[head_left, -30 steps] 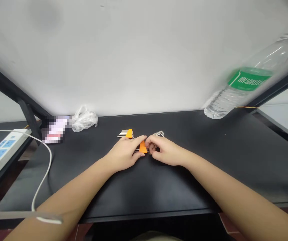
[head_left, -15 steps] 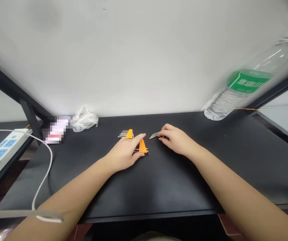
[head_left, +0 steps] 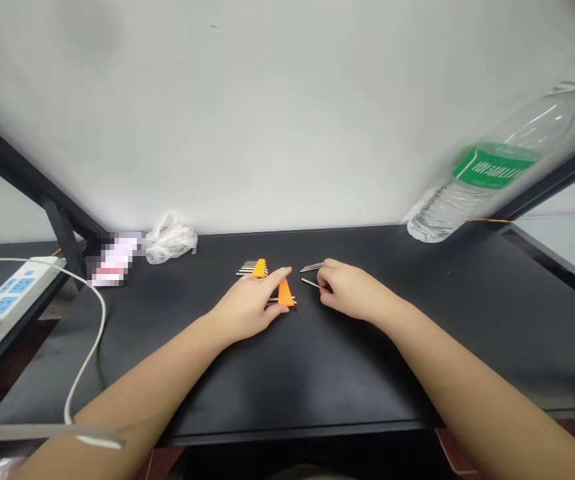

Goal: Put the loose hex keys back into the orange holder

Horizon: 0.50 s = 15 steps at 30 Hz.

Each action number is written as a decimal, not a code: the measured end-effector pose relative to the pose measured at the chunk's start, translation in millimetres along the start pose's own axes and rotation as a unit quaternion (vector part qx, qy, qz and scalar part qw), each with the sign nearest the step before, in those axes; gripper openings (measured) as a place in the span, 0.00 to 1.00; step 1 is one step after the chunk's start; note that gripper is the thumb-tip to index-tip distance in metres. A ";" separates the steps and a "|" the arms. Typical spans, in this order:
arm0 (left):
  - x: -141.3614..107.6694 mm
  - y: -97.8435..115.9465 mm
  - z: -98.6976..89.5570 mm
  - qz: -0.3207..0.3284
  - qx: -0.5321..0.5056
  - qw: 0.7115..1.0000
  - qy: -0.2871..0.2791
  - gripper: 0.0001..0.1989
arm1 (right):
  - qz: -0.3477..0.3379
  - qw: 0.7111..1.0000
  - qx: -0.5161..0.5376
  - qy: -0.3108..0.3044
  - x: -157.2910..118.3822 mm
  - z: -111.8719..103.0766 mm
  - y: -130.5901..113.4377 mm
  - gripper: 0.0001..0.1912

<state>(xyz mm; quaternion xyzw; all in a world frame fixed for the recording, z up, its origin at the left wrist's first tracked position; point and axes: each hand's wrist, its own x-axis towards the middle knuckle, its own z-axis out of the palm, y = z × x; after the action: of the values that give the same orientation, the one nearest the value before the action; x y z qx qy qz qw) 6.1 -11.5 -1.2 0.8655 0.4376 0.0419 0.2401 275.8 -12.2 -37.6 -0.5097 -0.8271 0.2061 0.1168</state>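
Orange holder (head_left: 285, 294) on bench (head_left: 267, 387), part filled; left hand (head_left: 245, 307) half-curled, gripping it. Right hand (head_left: 350, 290), 3 o'clock, pinches single key (head_left: 310, 283). Loose keys (head_left: 311, 267), 2 o'clock, unslotted; second holder (head_left: 259, 269), 11 o'clock, looks filled.

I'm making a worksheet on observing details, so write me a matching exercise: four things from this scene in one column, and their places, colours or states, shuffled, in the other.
Things
1. Left hand
2. Right hand
3. Bottle
4. Plastic bag

Descriptions
A. Wears a green label
B. Holds a thin metal rod
C. Crumpled, at the back left of the black table
D. Grips an orange holder

Right pairs: 1-D, 2-B, 3-A, 4-C
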 end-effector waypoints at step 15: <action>0.2 -1.2 -0.3 0.003 0.001 1.000 -0.003 0.34 | -0.083 0.991 0.106 -0.023 -0.5 -10.2 -16.9 0.08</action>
<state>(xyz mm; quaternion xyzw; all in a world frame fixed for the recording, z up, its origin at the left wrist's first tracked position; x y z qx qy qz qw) 5.3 -10.6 -1.5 0.8671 0.4343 0.0395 0.2407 266.7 -17.0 -20.7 -0.4196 -0.8421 0.2940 0.1684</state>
